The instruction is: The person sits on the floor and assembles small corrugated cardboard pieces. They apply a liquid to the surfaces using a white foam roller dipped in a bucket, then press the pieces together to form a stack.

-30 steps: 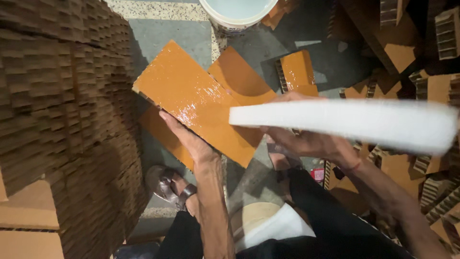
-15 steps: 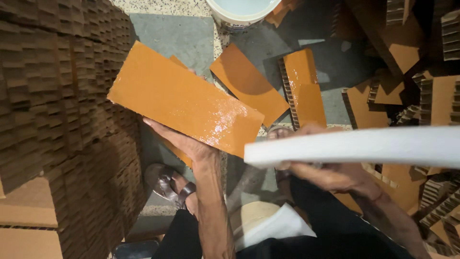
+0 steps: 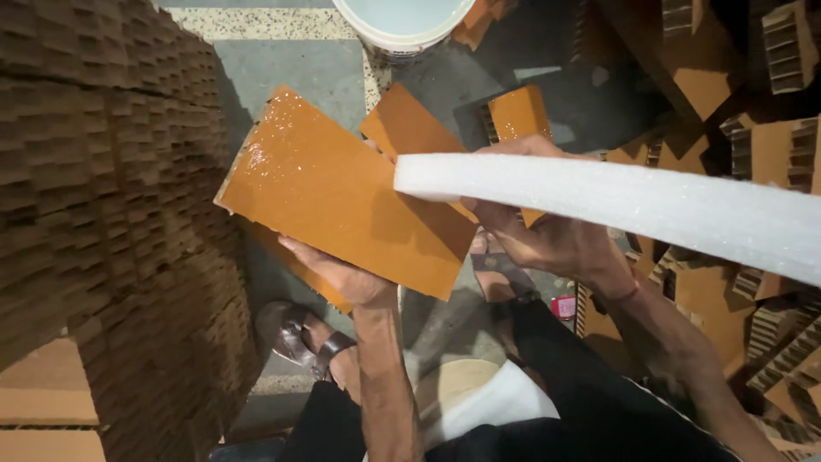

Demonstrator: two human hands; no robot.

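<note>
The cardboard sheet [image 3: 342,201] is orange-brown with a wet, glossy speckle. The foam strip [image 3: 616,205] is white. The stacked cardboard [image 3: 103,214] is dull brown with ribbed edges. The bucket [image 3: 402,21] is white, the sandal [image 3: 295,338] dark brown.
</note>
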